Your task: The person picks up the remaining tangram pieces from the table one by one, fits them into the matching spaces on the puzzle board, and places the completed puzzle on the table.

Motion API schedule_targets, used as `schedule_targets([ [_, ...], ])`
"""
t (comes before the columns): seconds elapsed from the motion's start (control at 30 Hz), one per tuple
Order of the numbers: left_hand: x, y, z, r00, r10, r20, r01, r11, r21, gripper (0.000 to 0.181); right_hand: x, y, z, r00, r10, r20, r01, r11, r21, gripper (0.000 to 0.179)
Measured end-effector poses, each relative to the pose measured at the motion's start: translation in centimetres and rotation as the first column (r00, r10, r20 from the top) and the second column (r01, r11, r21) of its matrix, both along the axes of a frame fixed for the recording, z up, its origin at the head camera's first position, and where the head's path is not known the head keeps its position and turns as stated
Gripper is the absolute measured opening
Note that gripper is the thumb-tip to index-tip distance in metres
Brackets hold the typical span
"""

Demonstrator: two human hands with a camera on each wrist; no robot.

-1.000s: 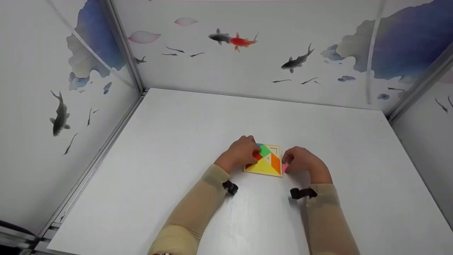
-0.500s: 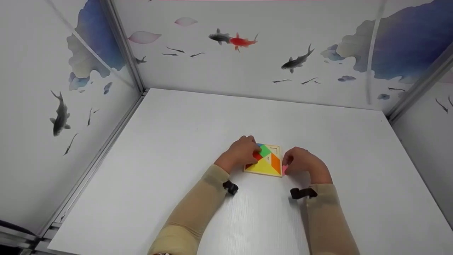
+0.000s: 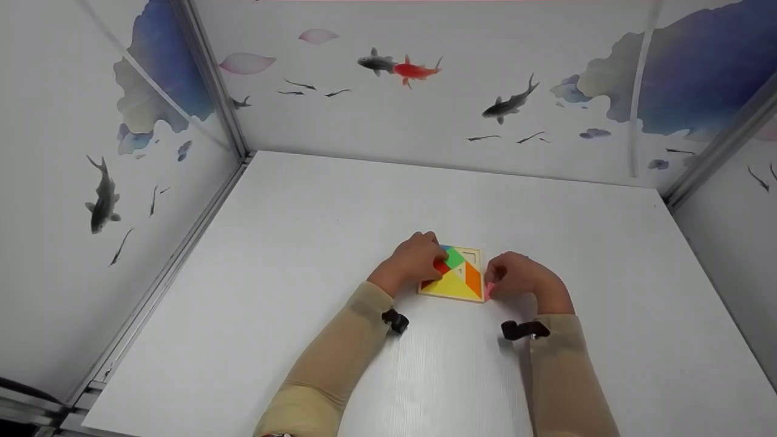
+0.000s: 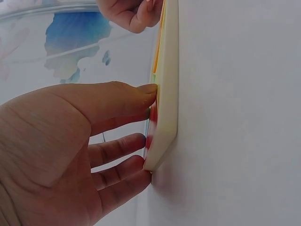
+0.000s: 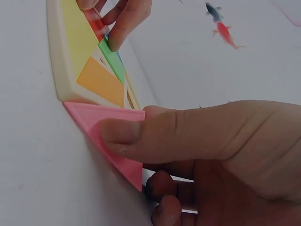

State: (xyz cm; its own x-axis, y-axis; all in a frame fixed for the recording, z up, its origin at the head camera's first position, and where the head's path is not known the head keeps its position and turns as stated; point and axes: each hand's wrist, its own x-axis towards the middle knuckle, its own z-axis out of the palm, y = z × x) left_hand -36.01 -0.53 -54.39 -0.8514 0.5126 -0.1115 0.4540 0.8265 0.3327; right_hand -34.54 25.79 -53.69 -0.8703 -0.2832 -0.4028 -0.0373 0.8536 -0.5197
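Observation:
A square tangram board (image 4: 168,94) with a pale wooden rim lies on the table. In it are a yellow triangle (image 3: 452,287), an orange parallelogram (image 3: 473,278), a green square (image 3: 453,259), red (image 5: 95,23) and a bit of blue. Bare recesses show at its far right corner and near its middle. My left hand (image 3: 414,260) rests its thumb and fingertips on the board's left part, partly covering the red. Beside the right edge, my right hand (image 3: 516,276) pinches a pink triangle (image 5: 91,115), tilted up with its edge right at the rim.
The white tabletop (image 3: 340,212) spreads around the board. Upright panels with painted fish, among them the back panel (image 3: 449,109), enclose it at the back and sides. A black wrist camera (image 3: 396,321) sits on the left wrist, another black camera (image 3: 523,330) on the right.
The pink triangle has turned more upright in my right hand, and the right wrist has shifted slightly to the right. My left hand and the board have stayed put.

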Motion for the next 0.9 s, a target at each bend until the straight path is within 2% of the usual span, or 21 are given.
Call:
schedule_targets([
  [0.2,-0.05,0.01,-0.06,1.000,0.006,0.008,-0.006,1.000,0.004,0.045,-0.36,0.68,-0.15,1.000,0.012,0.019,-0.009,0.993,-0.122,0.009],
  [0.37,-0.07,-0.02,-0.14,1.000,0.007,0.010,-0.007,1.000,0.013,0.046,-0.47,0.76,0.13,0.998,-0.031,0.047,0.040,0.978,-0.204,0.012],
  [0.53,-0.10,-0.08,-0.16,1.000,0.001,0.007,-0.001,1.000,0.025,0.046,-0.50,0.55,0.32,0.995,-0.083,0.058,0.095,0.965,-0.244,0.014],
  [0.7,-0.10,-0.12,-0.10,1.000,0.000,0.015,0.000,0.999,0.033,0.044,-0.52,0.22,0.21,0.993,-0.103,0.056,0.115,0.953,-0.279,0.013],
  [0.9,-0.06,-0.11,-0.11,1.000,0.002,0.014,-0.002,0.999,0.033,0.043,-0.48,-0.13,0.35,0.988,-0.149,0.040,0.155,0.952,-0.264,0.014],
])
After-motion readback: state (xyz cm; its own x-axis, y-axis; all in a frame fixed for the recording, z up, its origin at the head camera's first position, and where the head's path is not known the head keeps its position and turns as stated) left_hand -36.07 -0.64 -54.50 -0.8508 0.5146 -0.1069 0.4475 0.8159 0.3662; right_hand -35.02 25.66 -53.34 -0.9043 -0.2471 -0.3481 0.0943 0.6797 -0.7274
